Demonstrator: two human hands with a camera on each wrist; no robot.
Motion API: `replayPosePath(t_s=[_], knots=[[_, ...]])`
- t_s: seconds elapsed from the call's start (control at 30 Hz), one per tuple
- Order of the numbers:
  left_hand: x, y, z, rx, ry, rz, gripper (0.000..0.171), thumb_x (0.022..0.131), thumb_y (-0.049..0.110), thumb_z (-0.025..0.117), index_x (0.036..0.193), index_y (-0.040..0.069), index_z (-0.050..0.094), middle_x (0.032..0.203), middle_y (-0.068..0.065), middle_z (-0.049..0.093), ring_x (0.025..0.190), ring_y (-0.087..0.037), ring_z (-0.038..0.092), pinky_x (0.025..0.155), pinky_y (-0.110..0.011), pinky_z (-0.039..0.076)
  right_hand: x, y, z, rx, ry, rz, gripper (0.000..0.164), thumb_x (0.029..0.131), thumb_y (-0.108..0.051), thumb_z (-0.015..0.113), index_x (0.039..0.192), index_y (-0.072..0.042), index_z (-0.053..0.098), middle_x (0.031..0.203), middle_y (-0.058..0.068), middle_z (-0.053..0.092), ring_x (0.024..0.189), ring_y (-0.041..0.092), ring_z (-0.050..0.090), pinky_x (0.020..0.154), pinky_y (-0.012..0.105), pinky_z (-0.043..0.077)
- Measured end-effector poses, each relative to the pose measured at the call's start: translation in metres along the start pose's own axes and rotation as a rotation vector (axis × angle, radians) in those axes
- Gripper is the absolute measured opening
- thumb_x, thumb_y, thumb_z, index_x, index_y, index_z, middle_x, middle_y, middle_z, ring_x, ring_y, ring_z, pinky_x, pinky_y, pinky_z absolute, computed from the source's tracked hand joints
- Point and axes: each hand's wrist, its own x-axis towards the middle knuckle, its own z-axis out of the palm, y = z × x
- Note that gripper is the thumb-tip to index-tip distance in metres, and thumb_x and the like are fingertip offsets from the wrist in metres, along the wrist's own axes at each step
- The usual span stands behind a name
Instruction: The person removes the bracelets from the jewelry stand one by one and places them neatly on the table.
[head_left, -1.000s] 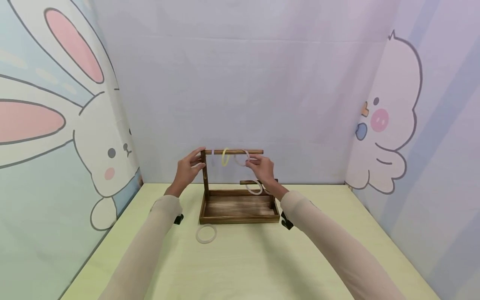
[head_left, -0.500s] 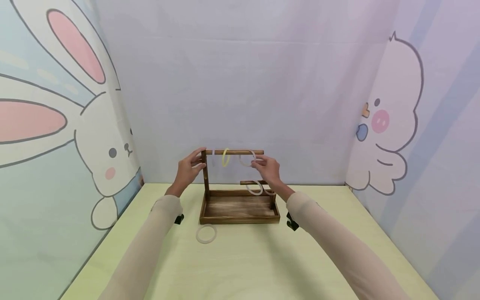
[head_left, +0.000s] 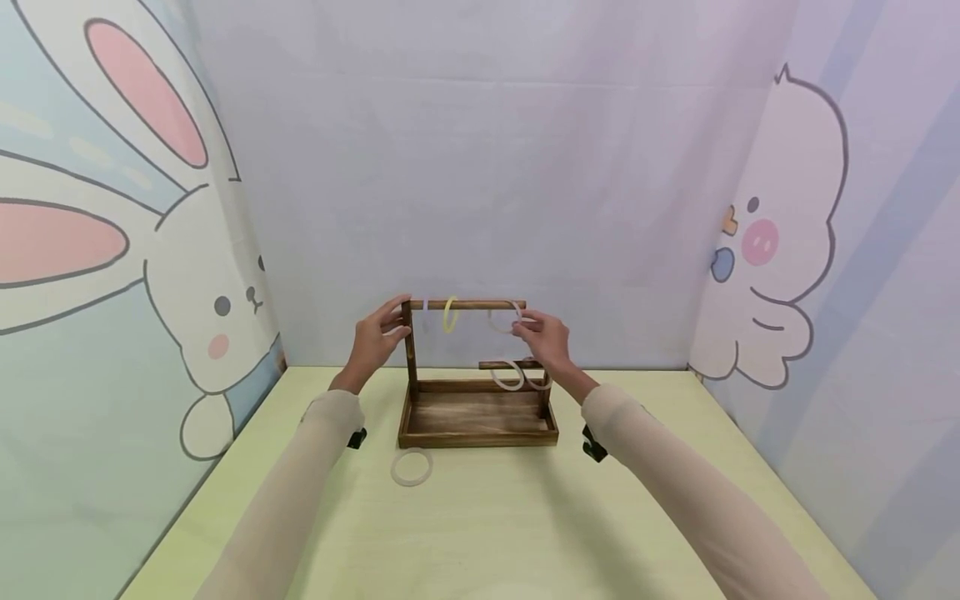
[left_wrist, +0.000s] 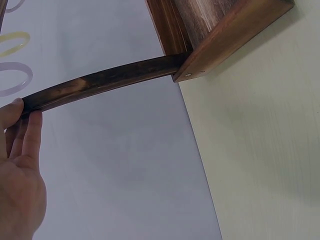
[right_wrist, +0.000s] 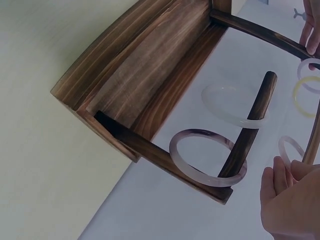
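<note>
A dark wooden bangle stand [head_left: 480, 440] has a tray base and two bars at different heights. My left hand [head_left: 372, 340] grips the top of its tall left post, fingers and thumb on either side in the left wrist view. At the free right end of the upper bar, my right hand [head_left: 546, 340] pinches a pale bangle [right_wrist: 282, 150], which still encircles the bar. A yellow bangle [right_wrist: 295, 100] and a lilac bangle [left_wrist: 30, 77] hang further left on that bar. From the lower bar hang a whitish bangle [right_wrist: 220, 116] and a purple-streaked one [right_wrist: 200, 180].
One pale bangle [head_left: 412, 484] lies flat on the light table [head_left: 480, 533], in front of the stand's left corner. Behind the stand rises a plain pale backdrop [head_left: 480, 183]. Printed side panels with a rabbit [head_left: 195, 275] and a chick [head_left: 795, 183] flank the table.
My right hand has slid the pale bangle rightward along the upper bar, to near its free end. The left hand has stayed on the post.
</note>
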Motion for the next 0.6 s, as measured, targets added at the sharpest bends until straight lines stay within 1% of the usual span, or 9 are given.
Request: replayPosePath(t_s=[0.1,0.2,0.3,0.4,0.5,0.53,0.6], knots=[[0.000,0.001,0.001,-0.004,0.005,0.005,0.066,0.090,-0.012,0.074,0.148,0.015,0.059,0.130,-0.024,0.068,0.117,-0.038,0.069,0.094,-0.045,0.061,0.000,0.002,-0.003,0.016,-0.005,0.013,0.036,0.099,-0.014,0.074,0.133,-0.002,0.070,0.113,0.019,0.076,0.105,0.032,0.075,0.086,0.042,0.063],[-0.001,0.003,0.001,0.001,0.008,0.012,0.066,0.090,-0.013,0.073,0.148,0.014,0.059,0.130,-0.025,0.068,0.117,-0.039,0.069,0.094,-0.045,0.061,0.000,0.004,-0.006,0.013,-0.002,0.009,0.037,0.099,-0.013,0.073,0.134,-0.001,0.069,0.113,0.020,0.076,0.105,0.032,0.075,0.089,0.045,0.062],[-0.002,0.003,0.001,0.000,0.006,0.010,0.065,0.090,-0.013,0.073,0.148,0.012,0.059,0.132,-0.025,0.067,0.117,-0.040,0.069,0.094,-0.042,0.061,-0.002,0.005,-0.008,-0.002,0.011,0.003,0.036,0.100,-0.013,0.072,0.134,-0.001,0.069,0.112,0.020,0.076,0.104,0.033,0.075,0.088,0.046,0.062],[-0.003,0.002,0.001,0.001,0.004,0.003,0.065,0.091,-0.012,0.073,0.148,0.014,0.059,0.134,-0.023,0.067,0.119,-0.038,0.069,0.095,-0.040,0.060,-0.004,0.006,-0.010,-0.013,0.029,0.002,0.035,0.099,-0.011,0.072,0.132,-0.001,0.070,0.112,0.021,0.076,0.104,0.034,0.075,0.088,0.047,0.063],[-0.003,0.001,0.002,0.011,0.002,-0.004,0.066,0.091,-0.010,0.074,0.149,0.020,0.059,0.134,-0.022,0.067,0.120,-0.036,0.068,0.095,-0.039,0.060,-0.005,0.006,-0.012,-0.019,0.041,-0.001,0.034,0.099,-0.009,0.072,0.132,0.000,0.070,0.112,0.021,0.076,0.103,0.035,0.075,0.086,0.046,0.063],[-0.002,0.001,0.002,0.014,0.002,-0.004,0.066,0.091,-0.010,0.074,0.149,0.021,0.059,0.133,-0.022,0.067,0.120,-0.036,0.068,0.095,-0.039,0.060,-0.005,0.006,-0.013,-0.020,0.044,-0.002,0.034,0.099,-0.008,0.072,0.132,0.000,0.070,0.112,0.021,0.076,0.103,0.035,0.075,0.086,0.045,0.063],[-0.002,0.001,0.002,0.017,0.004,-0.001,0.066,0.091,-0.010,0.074,0.149,0.018,0.059,0.133,-0.022,0.067,0.119,-0.036,0.068,0.095,-0.040,0.060,-0.004,0.007,-0.015,-0.016,0.046,-0.001,0.034,0.099,-0.008,0.072,0.132,0.001,0.070,0.112,0.021,0.076,0.103,0.035,0.075,0.086,0.044,0.063]])
